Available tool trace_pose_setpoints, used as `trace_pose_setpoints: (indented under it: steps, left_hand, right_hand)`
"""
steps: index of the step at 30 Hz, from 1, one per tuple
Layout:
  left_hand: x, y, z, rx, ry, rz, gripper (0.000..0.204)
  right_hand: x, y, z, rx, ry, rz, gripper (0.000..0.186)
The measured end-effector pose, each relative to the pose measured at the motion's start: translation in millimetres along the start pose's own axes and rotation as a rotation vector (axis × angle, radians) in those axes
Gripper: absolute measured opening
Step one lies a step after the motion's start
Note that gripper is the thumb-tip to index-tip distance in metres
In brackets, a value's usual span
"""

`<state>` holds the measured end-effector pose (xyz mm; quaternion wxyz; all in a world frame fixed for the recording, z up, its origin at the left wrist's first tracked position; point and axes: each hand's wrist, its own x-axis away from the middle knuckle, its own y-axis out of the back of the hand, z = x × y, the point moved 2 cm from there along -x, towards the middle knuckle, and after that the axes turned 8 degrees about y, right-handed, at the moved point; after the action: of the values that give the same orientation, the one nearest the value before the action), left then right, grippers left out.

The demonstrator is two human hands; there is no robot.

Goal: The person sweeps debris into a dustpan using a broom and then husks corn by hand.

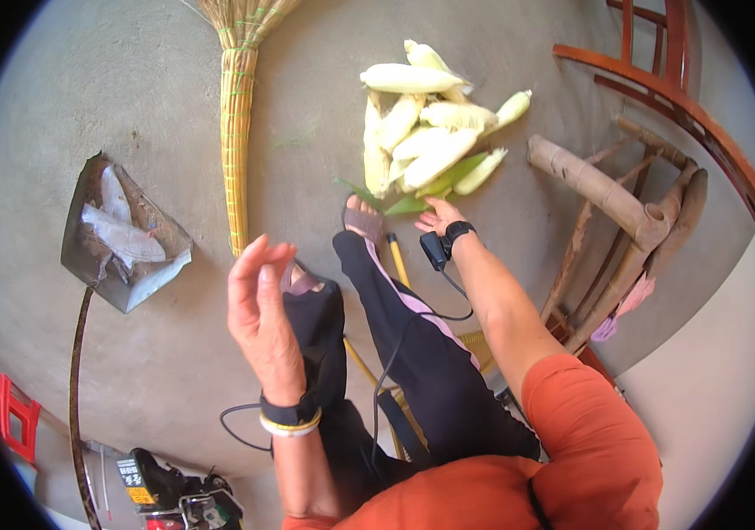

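Observation:
A pile of pale corn cobs [437, 152] lies on the floor in front of my feet. Green husk leaves [408, 205] stick out from under its near side. My right hand [441, 215] is stretched toward that side with its fingers apart, palm partly up, close to the leaves; whether it touches them I cannot tell. Raised over my left foot, my left hand [262, 296] is empty, its fingers loosely bent and the thumb apart. Both wrists wear black straps, and a small black device [434, 251] sits on the right one.
A straw broom [238, 132] lies left of the corn. Farther left is a metal dustpan [155, 283] with plastic scraps and a long handle. On the right stand a bamboo stool [598, 190] and a reddish wooden chair [660, 84]. A black cable [392, 353] crosses my legs.

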<state>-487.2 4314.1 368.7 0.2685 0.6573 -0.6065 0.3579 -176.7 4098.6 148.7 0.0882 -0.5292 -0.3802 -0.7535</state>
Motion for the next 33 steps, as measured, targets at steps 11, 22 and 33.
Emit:
trace_pose_setpoints:
  steps: [11,22,33]
  left_hand:
    - [4.5,45.7,-36.3,-0.143,-0.236,-0.066,0.029]
    - [108.3,31.6,-42.9,-0.119,-0.545,-0.189,0.024]
    - [115.4,-16.8,-41.3,-0.344,-0.656,-0.136,0.024]
  right_hand:
    - [-45.4,8.1,15.4,0.537,-0.033,0.075,0.073]
    - [-101.6,0.5,-2.9,0.136,-0.023,0.244,0.006]
    - [-57.4,11.7,8.1,-0.173,-0.053,0.315,0.052]
